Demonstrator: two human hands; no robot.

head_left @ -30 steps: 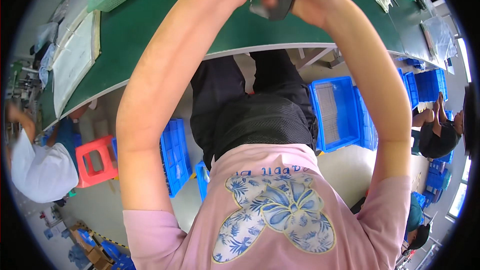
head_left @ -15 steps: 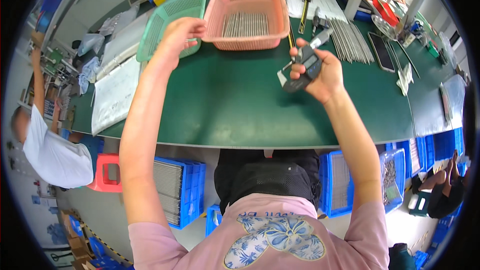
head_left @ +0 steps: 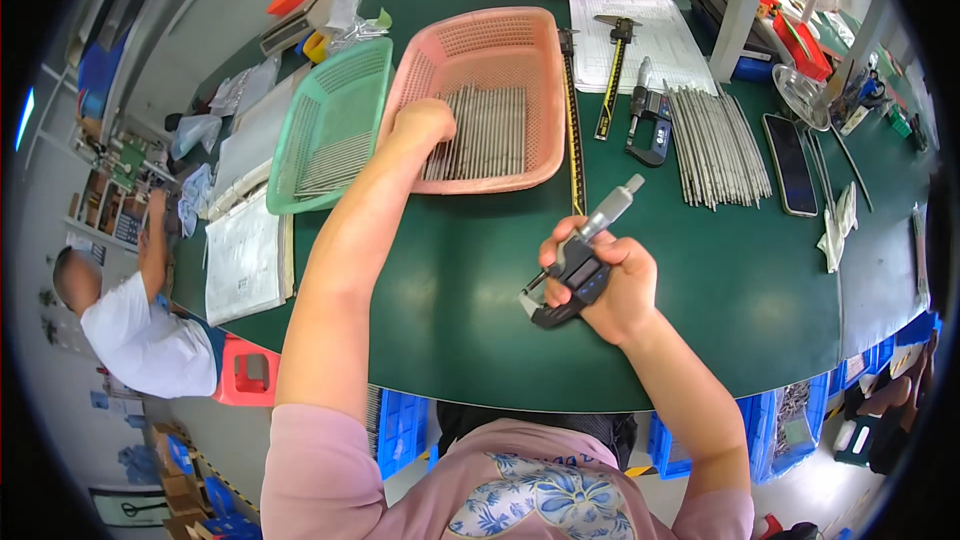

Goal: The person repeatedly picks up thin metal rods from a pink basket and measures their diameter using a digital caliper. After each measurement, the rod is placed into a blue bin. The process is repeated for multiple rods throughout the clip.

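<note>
My left hand (head_left: pixel 424 126) reaches into the pink plastic basket (head_left: pixel 548 90), over the left end of a row of thin metal rods (head_left: pixel 490 135). Its fingers curl downward among the rods; the fingertips are hidden, so what they grip cannot be made out. My right hand (head_left: pixel 622 292) is closed around a digital micrometer (head_left: pixel 578 275), held above the green table with its thimble pointing up and right. Just left of the pink basket, a green basket (head_left: pixel 282 180) holds more thin rods (head_left: pixel 335 162).
Right of the pink basket lie calipers (head_left: pixel 614 70), a second micrometer (head_left: pixel 652 125), a paper sheet (head_left: pixel 590 5), a bundle of rods (head_left: pixel 718 150) and a phone (head_left: pixel 790 165). A binder with papers (head_left: pixel 245 265) rests at left. Another person (head_left: pixel 140 330) sits beyond it.
My left hand has gone from above the green basket into the pink basket, onto the rods. The right hand still holds the micrometer. The whole view has shifted, showing more of the table's far side.
</note>
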